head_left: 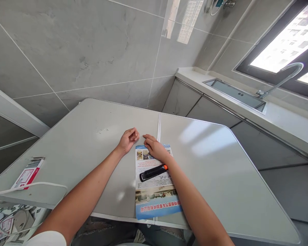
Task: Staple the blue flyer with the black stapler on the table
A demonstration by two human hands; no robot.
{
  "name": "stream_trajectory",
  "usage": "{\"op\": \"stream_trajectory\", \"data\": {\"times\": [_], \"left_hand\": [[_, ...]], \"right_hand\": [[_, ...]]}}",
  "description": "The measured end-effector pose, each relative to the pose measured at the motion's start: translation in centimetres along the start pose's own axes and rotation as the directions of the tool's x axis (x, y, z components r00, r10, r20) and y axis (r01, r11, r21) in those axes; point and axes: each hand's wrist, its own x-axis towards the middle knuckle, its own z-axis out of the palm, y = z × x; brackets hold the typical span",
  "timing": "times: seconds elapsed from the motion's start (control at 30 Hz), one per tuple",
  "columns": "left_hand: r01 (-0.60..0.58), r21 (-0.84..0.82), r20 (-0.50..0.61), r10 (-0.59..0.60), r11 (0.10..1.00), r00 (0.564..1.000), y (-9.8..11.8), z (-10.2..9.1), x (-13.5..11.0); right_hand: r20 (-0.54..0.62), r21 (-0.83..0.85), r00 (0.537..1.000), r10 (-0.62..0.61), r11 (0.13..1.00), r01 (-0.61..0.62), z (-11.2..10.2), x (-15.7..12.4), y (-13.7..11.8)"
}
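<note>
A printed leaflet (pixel 157 191) with blue bands, small photos and upside-down lettering lies flat on the table, reaching its near edge. On it rests a black stapler-like tool (pixel 153 172) with an orange end, close to my right wrist. My right hand (pixel 155 147) lies over the leaflet's far edge, forefinger stretched out to the left, the other fingers loosely bent. Just left of it, my left hand (pixel 129 139) is closed with curled fingers, over the bare tabletop; anything inside is hidden. The two hands are close but apart.
The pale folding table (pixel 207 177) has a seam down its middle. Small dark bits (pixel 102 131) lie at its far left. A red-and-white box (pixel 28 174) sits at the left edge near a white cable (pixel 41 183). Beyond are a sink (pixel 236 94) and a faucet (pixel 279 82).
</note>
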Motion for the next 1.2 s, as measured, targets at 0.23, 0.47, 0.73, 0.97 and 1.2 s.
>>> {"op": "stream_trajectory", "data": {"times": [0.23, 0.47, 0.73, 0.97, 1.2], "left_hand": [[-0.211, 0.498, 0.027, 0.228, 0.841, 0.973, -0.6, 0.3, -0.3], [-0.497, 0.861, 0.498, 0.018, 0.105, 0.867, -2.6, 1.8, -1.8], [-0.452, 0.888, 0.445, -0.088, -0.087, 0.891, -1.5, -0.6, -0.8], [-0.399, 0.910, 0.372, -0.199, -0.115, 0.907, 2.7, -3.6, 0.5], [-0.357, 0.897, 0.305, -0.222, -0.259, 0.926, 4.2, -5.0, 0.7]], "right_hand": [[-0.333, -0.041, 0.932, 0.144, 0.985, -0.167, -2.0, -2.7, -0.2], [-0.226, -0.052, 0.938, 0.263, 0.958, -0.282, -4.4, -11.9, -2.3], [-0.116, -0.223, 0.962, 0.247, 0.937, -0.268, 2.6, -13.0, -4.8], [-0.129, -0.384, 0.943, 0.308, 0.861, -0.334, 6.5, -7.6, -8.5], [-0.109, -0.439, 0.957, 0.270, 0.850, -0.290, 6.9, -5.2, -8.9]]}}
